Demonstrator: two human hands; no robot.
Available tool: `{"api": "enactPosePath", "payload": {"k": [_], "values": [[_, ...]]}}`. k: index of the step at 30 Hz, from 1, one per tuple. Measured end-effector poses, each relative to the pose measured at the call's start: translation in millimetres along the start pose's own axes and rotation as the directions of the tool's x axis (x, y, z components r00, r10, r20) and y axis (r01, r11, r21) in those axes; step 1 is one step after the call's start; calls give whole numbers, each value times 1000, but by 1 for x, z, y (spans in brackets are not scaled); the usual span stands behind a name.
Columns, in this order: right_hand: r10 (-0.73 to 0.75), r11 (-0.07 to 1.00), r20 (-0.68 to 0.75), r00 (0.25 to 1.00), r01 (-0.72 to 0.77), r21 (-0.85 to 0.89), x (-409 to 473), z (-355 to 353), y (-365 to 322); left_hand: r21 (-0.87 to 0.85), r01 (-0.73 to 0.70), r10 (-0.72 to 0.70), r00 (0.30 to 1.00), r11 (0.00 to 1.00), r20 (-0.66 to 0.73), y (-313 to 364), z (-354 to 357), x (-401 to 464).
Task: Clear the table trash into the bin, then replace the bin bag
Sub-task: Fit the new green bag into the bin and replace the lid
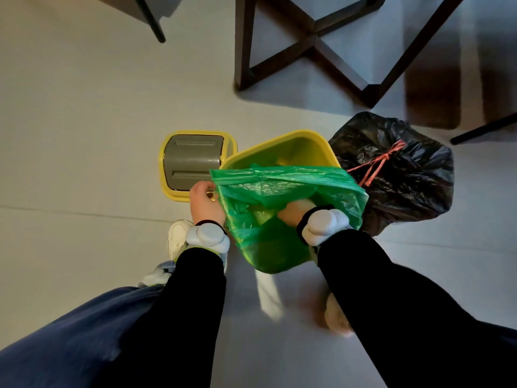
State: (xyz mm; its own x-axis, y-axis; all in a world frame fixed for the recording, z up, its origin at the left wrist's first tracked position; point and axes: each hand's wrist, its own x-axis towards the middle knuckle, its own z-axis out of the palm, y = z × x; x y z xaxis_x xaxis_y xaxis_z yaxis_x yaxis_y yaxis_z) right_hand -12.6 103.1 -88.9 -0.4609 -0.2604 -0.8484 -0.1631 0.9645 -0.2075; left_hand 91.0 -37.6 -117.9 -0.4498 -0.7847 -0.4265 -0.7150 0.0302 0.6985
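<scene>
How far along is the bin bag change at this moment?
Done: black bag tied with red string, on the floor beside the yellow bin. In hand: left hand grips the green bag edge, right hand reaches inside it. Left: seat the liner, refit the lid.

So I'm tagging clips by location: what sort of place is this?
Probably a home dining area: a dark wooden table base stands on a pale tiled floor, beside a small yellow bin and a tied black bag.
</scene>
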Motion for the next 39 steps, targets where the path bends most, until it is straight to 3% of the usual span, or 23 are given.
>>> {"api": "enactPosePath", "payload": {"k": [2, 4, 8, 11, 13, 15, 18, 20, 22, 24, 27, 30, 32, 35, 37, 38, 39], "values": [[-9, 971, 56, 998, -4, 239, -6, -2, -6, -95, -29, 18, 993, 995, -121, 9, -7, -4], [-6, 938, 4, 1000, 4, 347, -9, -6, -6, -202, -90, 61, 988, 975, -144, 23, -15, -11], [-30, 850, -107, 994, 81, 521, -14, -14, -10, -239, -257, 270, 963, 936, 23, 40, -19, -10], [16, 665, -148, 989, 101, 740, -8, -26, -16, -111, -323, 331, 942, 940, 59, 42, -22, -3], [109, 600, -308, 945, 184, 779, -1, -38, -19, -90, -276, 280, 960, 957, 31, 43, -23, 3], [161, 622, -474, 866, 284, 730, 1, -50, -21, -132, -218, 225, 974, 967, 38, 44, -21, 9], [114, 651, -560, 821, 364, 666, 2, -59, -23, -101, -221, 224, 974, 970, 20, 44, -17, 21], [127, 593, -507, 852, 344, 728, 7, -65, -20, -122, -223, 225, 974, 967, 3, 40, -14, 25], [126, 342, -330, 935, 272, 900, 10, -72, -16, -189, -198, 200, 980, 962, -12, 39, -12, 27], [-3, 196, -218, 976, 214, 957, 10, -74, -11, -240, -154, 164, 986, 959, 23, 42, -12, 31], [-50, 177, -164, 985, 170, 969, 8, -80, -4, -282, -28, 62, 992, 959, 111, 50, -13, 39], [-89, 198, -218, 972, 232, 953, 7, -85, -2, -327, 78, -24, 985, 942, 168, 66, -12, 45], [-107, 196, -202, 974, 220, 956, 6, -84, -4, -174, 85, -47, 975, 981, 215, 78, -9, 54], [-148, 190, -139, 979, 166, 968, 6, -79, -7, 61, 161, -168, 975, 985, 144, 93, -7, 59], [-145, 200, -143, 979, 171, 965, 6, -78, -10, 151, 67, -56, 996, 986, -76, 100, -9, 52], [-122, 201, -160, 980, 182, 962, 6, -78, -12, 129, -80, 111, 963, 988, -246, 102, -7, 39], [-85, 219, -187, 979, 202, 955, 7, -78, -13, 77, -256, 267, 917, 964, -296, 106, -2, 24]]}}
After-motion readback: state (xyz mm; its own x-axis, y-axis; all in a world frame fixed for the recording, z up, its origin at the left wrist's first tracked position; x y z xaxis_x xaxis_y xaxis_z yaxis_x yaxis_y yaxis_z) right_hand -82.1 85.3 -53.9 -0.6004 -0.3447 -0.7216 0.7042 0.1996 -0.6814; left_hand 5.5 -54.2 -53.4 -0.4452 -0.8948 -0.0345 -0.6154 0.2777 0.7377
